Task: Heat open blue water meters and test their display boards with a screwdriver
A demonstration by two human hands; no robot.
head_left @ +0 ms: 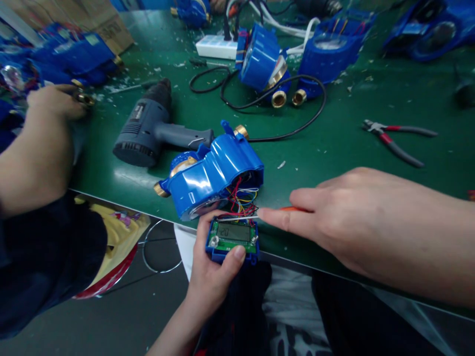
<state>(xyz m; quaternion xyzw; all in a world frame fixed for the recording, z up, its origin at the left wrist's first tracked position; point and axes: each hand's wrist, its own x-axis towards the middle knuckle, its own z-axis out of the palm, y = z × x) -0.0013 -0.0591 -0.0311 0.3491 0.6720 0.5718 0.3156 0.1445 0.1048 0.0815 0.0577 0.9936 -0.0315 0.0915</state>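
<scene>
My left hand [215, 269] grips a green circuit board with a small display [233, 232], set in a blue housing, near the table's front edge. Red, yellow, white and blue wires [241, 198] run from it into an open blue water meter [218, 168] lying just behind. In my right hand [334, 217] is a screwdriver with an orange handle [295, 209], mostly covered by my fingers. Its thin metal shaft [241, 218] points left across the top edge of the board, by the wires. Whether its tip touches the board I cannot tell.
A grey heat gun [144, 123] lies behind the meter. Red-handled cutting pliers [393, 136] rest at right. More blue meters [263, 57] stand by a white power strip [217, 47] and a black cable [289, 136]. At left, another person's hand [54, 101] reaches toward a meter's brass fitting.
</scene>
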